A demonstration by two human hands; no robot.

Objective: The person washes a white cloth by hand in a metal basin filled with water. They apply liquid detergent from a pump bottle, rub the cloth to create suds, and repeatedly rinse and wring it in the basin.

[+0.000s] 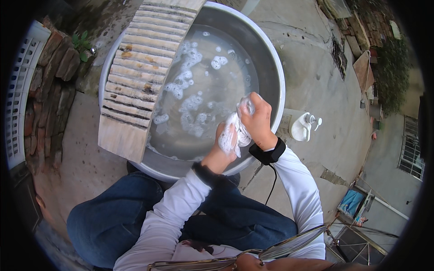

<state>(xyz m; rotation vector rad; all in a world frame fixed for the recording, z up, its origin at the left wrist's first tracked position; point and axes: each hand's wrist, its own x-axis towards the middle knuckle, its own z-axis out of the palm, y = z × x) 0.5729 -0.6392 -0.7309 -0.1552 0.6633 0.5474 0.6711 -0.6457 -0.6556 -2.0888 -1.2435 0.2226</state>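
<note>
A small white cloth [241,134], soapy and bunched up, is gripped between both hands over the near right part of a round metal basin [271,64]. My left hand [222,142], coated in foam, clasps its lower left end. Slightly higher, my right hand [258,115] is closed around the other end, with suds on the fingers. Cloudy water [217,91] with patches of foam [183,79] fills the lower part of the basin. Across the basin's left side lies a ridged wooden washboard [135,74], its smooth end sticking out over the near rim.
A white pump bottle [301,128] stands on the concrete floor right of the basin. Stacked bricks [51,88] and a white plastic crate [22,91] are at the left. A black cable [274,186] hangs from the right wristband. My bent knees [115,216] are close to the basin.
</note>
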